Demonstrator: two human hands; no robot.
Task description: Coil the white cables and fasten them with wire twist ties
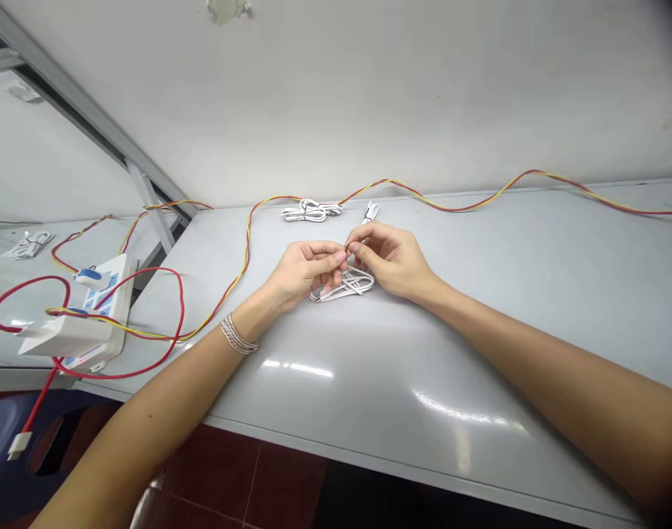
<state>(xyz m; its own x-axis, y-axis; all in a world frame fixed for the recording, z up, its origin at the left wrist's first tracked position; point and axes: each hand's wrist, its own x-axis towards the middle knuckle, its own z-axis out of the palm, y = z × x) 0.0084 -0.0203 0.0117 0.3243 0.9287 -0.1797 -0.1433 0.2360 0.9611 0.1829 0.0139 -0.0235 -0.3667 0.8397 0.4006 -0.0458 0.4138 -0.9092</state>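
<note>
White coiled cable (345,285) below left hand (305,270), right hand (389,258); both pinching small item (347,250), unreadable.

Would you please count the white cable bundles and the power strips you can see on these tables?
White cable bundles: 4
White power strip: 1
Total: 5

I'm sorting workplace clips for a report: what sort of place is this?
Probably a cable assembly or testing workshop: a long grey workbench holds coiled white cables, a long red-and-yellow wire runs along it, and a white power strip sits on the adjoining bench.
</note>
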